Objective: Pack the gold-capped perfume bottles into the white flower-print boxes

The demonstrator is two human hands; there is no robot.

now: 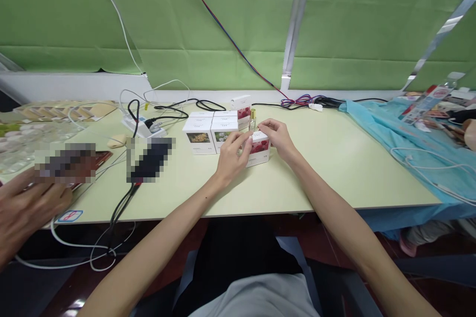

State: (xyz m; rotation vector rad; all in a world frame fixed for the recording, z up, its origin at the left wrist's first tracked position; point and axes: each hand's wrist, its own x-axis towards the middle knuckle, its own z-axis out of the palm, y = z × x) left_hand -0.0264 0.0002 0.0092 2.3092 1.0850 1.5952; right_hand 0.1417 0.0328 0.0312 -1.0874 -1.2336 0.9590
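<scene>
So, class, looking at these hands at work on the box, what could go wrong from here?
The small gold-capped bottle stands upright close to the fingers of the right hand, so a stray nudge might tip it.
The left hand is right beside the grouped white boxes; a sideways bump could shift them.
The black cable hangs over the table edge near the left forearm, so it might get snagged.

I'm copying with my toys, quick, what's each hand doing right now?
Left hand: partly closed, holding the white rectangular cardboard box with red picture at its left.
Right hand: curled at the box's right edge; grip cannot be told.
</scene>
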